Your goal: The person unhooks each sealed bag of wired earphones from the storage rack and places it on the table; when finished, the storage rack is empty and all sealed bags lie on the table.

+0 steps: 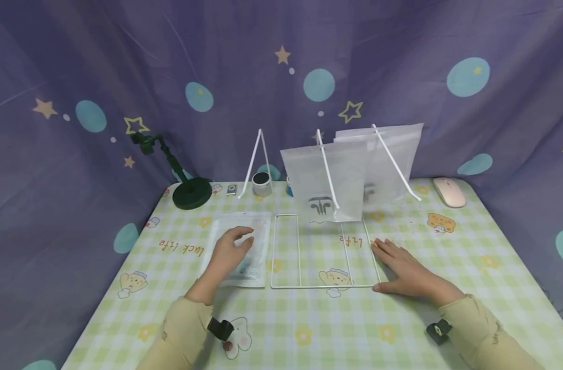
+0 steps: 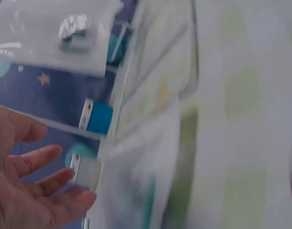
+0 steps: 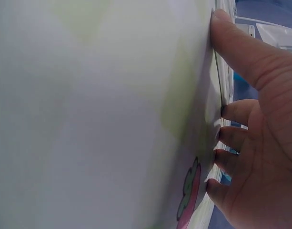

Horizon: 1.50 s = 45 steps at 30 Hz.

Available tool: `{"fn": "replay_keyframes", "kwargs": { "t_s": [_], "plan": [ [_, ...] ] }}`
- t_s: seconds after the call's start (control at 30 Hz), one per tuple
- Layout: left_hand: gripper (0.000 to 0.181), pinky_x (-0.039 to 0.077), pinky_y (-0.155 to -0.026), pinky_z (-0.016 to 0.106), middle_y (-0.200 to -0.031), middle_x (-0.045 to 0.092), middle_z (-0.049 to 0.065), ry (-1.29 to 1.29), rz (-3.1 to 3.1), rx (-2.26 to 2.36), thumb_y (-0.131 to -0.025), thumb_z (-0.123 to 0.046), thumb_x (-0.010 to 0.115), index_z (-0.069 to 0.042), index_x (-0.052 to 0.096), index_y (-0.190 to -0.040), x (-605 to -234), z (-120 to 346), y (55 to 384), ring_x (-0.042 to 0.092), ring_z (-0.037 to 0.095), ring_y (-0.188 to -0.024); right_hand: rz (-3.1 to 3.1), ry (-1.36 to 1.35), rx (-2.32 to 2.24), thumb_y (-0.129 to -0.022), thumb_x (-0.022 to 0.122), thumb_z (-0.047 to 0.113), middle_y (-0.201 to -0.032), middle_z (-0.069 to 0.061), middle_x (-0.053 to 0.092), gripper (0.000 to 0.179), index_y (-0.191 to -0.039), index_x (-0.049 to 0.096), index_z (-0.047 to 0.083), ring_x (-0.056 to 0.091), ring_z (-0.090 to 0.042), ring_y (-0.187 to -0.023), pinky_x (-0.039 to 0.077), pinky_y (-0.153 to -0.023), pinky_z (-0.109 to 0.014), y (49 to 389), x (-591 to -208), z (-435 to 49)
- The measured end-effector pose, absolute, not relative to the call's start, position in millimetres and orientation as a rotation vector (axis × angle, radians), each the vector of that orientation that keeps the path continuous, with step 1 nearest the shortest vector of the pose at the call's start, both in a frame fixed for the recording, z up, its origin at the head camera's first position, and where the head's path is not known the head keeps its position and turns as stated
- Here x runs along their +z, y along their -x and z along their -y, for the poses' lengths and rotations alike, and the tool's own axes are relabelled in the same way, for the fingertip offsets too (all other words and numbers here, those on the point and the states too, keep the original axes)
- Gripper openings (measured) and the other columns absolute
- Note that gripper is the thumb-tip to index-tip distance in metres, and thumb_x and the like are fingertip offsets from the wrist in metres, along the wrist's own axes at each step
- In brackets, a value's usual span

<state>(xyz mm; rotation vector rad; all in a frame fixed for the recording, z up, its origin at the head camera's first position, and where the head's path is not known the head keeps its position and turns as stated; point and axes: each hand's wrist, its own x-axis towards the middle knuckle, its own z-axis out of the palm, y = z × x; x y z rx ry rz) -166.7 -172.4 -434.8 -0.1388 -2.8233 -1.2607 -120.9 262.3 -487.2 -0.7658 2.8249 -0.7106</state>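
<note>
A white wire rack (image 1: 323,287) stands on the table, its base frame lying flat and its hook arms slanting up and forward. My left hand (image 1: 228,254) hovers over a flat zip bag (image 1: 254,279) with something teal inside, left of the rack. Nothing is held in it; in the left wrist view its fingers (image 2: 53,183) are loosely spread. My right hand (image 1: 404,275) rests at the right side of the rack's base, palm down. Its fingertips and thumb (image 3: 231,36) touch the tablecloth and lie right at the wire.
White pouches (image 1: 341,169) hang on the middle and right hooks; the left hook (image 1: 250,167) bears nothing. Behind stand a dark green stand (image 1: 192,192), a small white jar (image 1: 262,186) and a pink mouse (image 1: 449,192). A purple curtain (image 1: 244,46) closes off the back.
</note>
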Motion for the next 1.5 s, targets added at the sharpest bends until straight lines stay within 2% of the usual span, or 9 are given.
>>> {"fn": "replay_keyframes", "kwargs": {
  "t_s": [0.13, 0.3, 0.47, 0.57, 0.67, 0.77, 0.87, 1.17, 1.5],
  "plan": [
    [0.043, 0.039, -0.104, 0.051, -0.136, 0.053, 0.021, 0.290, 2.746, -1.505, -0.094, -0.014, 0.064, 0.002, 0.055, -0.133, -433, 146, 176, 0.051, 0.042, -0.123, -2.804, 0.760, -0.725, -0.080, 0.073, 0.056, -0.155, -0.027, 0.023, 0.102, -0.150, 0.032, -0.004, 0.016, -0.051, -0.141, 0.017, -0.108, -0.065, 121, -486, -260],
    [0.071, 0.033, -0.109, 0.051, -0.155, 0.031, 0.018, 0.345, 2.759, -1.751, -0.095, -0.023, 0.066, -0.004, 0.029, -0.152, -434, 117, 194, 0.034, 0.039, -0.138, -2.808, 0.741, -0.710, -0.079, 0.074, 0.056, -0.155, -0.027, 0.023, 0.102, -0.149, 0.032, -0.004, 0.016, -0.051, -0.141, 0.017, -0.108, -0.064, 120, -484, -261],
    [0.082, 0.028, -0.111, 0.052, -0.159, 0.020, 0.018, 0.324, 2.701, -2.020, -0.094, -0.024, 0.067, -0.007, 0.017, -0.156, -443, 92, 215, 0.023, 0.038, -0.144, -2.814, 0.737, -0.724, -0.079, 0.075, 0.055, -0.155, -0.027, 0.025, 0.101, -0.149, 0.033, -0.004, 0.017, -0.051, -0.141, 0.017, -0.108, -0.064, 119, -484, -262],
    [0.077, 0.027, -0.112, 0.052, -0.158, 0.023, 0.017, 0.326, 2.617, -2.225, -0.095, -0.022, 0.065, -0.010, 0.020, -0.156, -449, 79, 223, 0.024, 0.035, -0.144, -2.811, 0.740, -0.736, -0.079, 0.075, 0.055, -0.155, -0.027, 0.025, 0.101, -0.149, 0.033, -0.004, 0.017, -0.051, -0.141, 0.017, -0.108, -0.064, 119, -484, -262],
    [0.067, 0.031, -0.109, 0.053, -0.153, 0.036, 0.013, 0.330, 2.521, -2.398, -0.097, -0.021, 0.063, -0.014, 0.029, -0.154, -456, 68, 229, 0.035, 0.032, -0.139, -2.799, 0.729, -0.745, -0.079, 0.074, 0.056, -0.155, -0.026, 0.024, 0.102, -0.150, 0.033, -0.004, 0.016, -0.050, -0.141, 0.016, -0.109, -0.065, 119, -485, -262],
    [0.052, 0.037, -0.102, 0.054, -0.136, 0.055, 0.012, 0.285, 2.428, -2.485, -0.097, -0.020, 0.063, -0.009, 0.045, -0.145, -463, 58, 234, 0.051, 0.031, -0.121, -2.791, 0.719, -0.753, -0.079, 0.074, 0.056, -0.156, -0.026, 0.023, 0.102, -0.150, 0.032, -0.004, 0.016, -0.050, -0.141, 0.015, -0.109, -0.065, 119, -485, -261],
    [0.041, 0.041, -0.099, 0.053, -0.120, 0.063, 0.010, 0.229, 2.339, -2.540, -0.097, -0.016, 0.062, -0.002, 0.055, -0.135, -468, 52, 237, 0.058, 0.027, -0.106, -2.793, 0.718, -0.762, -0.079, 0.075, 0.055, -0.156, -0.026, 0.023, 0.101, -0.150, 0.033, -0.004, 0.016, -0.050, -0.141, 0.015, -0.109, -0.064, 118, -485, -261],
    [0.032, 0.054, -0.084, 0.046, -0.104, 0.060, 0.000, 0.319, 2.180, -2.702, -0.101, -0.009, 0.054, 0.010, 0.056, -0.127, -474, 47, 231, 0.057, 0.016, -0.101, -2.807, 0.718, -0.750, -0.079, 0.074, 0.055, -0.156, -0.026, 0.024, 0.101, -0.150, 0.033, -0.004, 0.016, -0.050, -0.142, 0.015, -0.109, -0.065, 118, -484, -262],
    [0.037, 0.053, -0.088, 0.044, -0.111, 0.063, 0.005, 0.381, 2.198, -2.651, -0.103, -0.020, 0.051, 0.009, 0.058, -0.125, -473, 50, 214, 0.064, 0.015, -0.099, -2.806, 0.718, -0.755, -0.079, 0.075, 0.054, -0.155, -0.027, 0.024, 0.101, -0.149, 0.033, -0.004, 0.016, -0.051, -0.141, 0.014, -0.108, -0.065, 119, -486, -262]
  ]
}}
